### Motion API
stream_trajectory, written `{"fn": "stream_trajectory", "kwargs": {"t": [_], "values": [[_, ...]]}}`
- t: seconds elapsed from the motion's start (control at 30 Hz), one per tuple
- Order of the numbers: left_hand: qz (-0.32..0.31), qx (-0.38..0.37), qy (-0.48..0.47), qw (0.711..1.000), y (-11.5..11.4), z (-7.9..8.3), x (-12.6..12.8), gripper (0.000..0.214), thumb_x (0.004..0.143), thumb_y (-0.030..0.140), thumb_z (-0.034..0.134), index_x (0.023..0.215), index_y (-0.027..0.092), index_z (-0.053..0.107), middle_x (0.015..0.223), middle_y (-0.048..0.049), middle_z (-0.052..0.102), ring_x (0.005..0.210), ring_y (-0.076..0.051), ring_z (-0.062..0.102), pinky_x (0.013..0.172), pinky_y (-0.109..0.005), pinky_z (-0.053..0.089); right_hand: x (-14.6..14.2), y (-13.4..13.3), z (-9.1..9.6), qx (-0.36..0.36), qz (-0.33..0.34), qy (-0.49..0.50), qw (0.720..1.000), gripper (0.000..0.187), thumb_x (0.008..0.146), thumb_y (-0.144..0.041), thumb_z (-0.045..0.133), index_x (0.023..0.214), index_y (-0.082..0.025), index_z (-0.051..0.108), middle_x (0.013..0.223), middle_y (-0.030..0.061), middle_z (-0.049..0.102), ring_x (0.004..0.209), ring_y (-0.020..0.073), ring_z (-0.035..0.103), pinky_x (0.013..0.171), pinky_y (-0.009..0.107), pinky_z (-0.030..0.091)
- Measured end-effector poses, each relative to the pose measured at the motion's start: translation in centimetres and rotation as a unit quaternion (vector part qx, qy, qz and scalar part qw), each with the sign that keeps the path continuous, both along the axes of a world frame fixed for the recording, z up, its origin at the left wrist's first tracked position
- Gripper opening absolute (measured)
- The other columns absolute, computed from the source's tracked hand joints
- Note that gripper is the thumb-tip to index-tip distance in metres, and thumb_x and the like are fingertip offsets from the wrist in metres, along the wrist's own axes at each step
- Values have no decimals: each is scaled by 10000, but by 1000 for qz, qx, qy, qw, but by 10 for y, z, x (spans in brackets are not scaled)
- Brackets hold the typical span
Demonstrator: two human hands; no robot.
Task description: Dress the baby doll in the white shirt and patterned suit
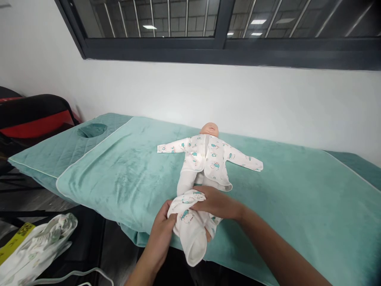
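Observation:
A baby doll (pixel 209 128) lies on its back on the green massage-table cover, its head toward the wall. It wears a white printed jacket (pixel 195 153) with both sleeves spread wide and white leggings underneath. Printed baby pants (pixel 190 222) are bunched around the doll's lower legs at the table's front edge. My left hand (pixel 162 228) grips the pants' left side, thumb on top. From the right, my right hand (pixel 208 200) holds the upper edge of the same pants, its fingertips partly hidden in the cloth. The doll's feet are mostly covered; a bit of skin-coloured leg shows below.
The green-covered table (pixel 291 202) runs along a white wall under a barred window (pixel 166 43). A face hole (pixel 92 130) lies at its left end. Folded baby clothes (pixel 44 246) with a yellow tag rest on a black seat at lower left, beside a pale cable (pixel 80 272). A red-black chair (pixel 38 119) stands far left.

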State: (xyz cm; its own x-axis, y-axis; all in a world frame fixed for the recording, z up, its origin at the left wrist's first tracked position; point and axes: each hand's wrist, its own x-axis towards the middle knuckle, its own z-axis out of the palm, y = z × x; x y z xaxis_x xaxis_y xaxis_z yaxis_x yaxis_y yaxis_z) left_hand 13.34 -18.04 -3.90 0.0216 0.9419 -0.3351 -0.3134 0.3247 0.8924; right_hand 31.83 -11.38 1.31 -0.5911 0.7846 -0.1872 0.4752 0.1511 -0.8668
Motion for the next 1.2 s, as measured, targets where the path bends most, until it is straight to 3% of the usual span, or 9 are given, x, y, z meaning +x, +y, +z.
{"fn": "stream_trajectory", "kwargs": {"t": [0.17,0.27,0.47,0.6,0.73,1.0,1.07,1.2], "values": [[-157,60,42,985,30,6,-24,150,747,218,651,889,179,623,800,8,622,732,-140,522,664,-219,395,14,0,-5,-83,-43,38,995,384,759,-436,732,1059,-215,639,1009,28,668,946,231,606,749,313,460],[-209,95,49,972,48,8,-35,133,719,177,642,846,178,602,761,21,588,709,-132,506,648,-212,384,16,0,-11,-96,-62,49,992,382,755,-388,736,1084,-222,639,1032,30,671,959,232,606,763,319,463],[-108,151,81,979,73,3,-26,167,668,134,581,828,179,603,721,31,580,674,-125,503,620,-210,389,9,-1,-10,-130,-85,104,982,373,771,-259,675,1140,-221,635,1007,31,688,904,221,630,749,334,481],[-43,139,31,989,76,2,-16,199,673,157,596,870,186,611,731,28,608,652,-124,524,610,-212,399,4,-4,-4,-105,-104,116,982,385,804,-321,675,1174,-228,628,1100,47,682,1003,254,621,821,378,484],[-31,132,-30,990,79,4,-16,222,633,213,684,840,184,610,712,37,600,603,-108,513,600,-210,396,2,-6,-5,-103,-118,159,975,412,828,-420,672,1181,-214,622,1148,67,673,1057,274,609,875,407,477],[-17,131,-1,991,102,7,-10,231,603,152,665,822,191,605,731,41,617,637,-117,538,587,-203,401,-4,-3,-12,-76,-168,157,970,375,827,-333,649,1180,-217,596,1129,55,677,1041,267,617,875,417,476],[-38,124,-27,991,101,6,-11,259,588,147,705,826,189,612,738,36,620,645,-117,544,588,-199,404,-5,-1,-13,-46,-176,148,972,330,825,-324,634,1130,-203,603,1107,55,678,1010,261,621,856,406,473],[-171,106,-124,972,95,2,-28,413,594,277,819,964,159,679,892,-53,674,783,-176,613,688,-244,465,-5,-1,-12,39,-226,43,972,196,814,-327,610,962,-200,589,968,36,673,913,245,610,778,369,454]]}}
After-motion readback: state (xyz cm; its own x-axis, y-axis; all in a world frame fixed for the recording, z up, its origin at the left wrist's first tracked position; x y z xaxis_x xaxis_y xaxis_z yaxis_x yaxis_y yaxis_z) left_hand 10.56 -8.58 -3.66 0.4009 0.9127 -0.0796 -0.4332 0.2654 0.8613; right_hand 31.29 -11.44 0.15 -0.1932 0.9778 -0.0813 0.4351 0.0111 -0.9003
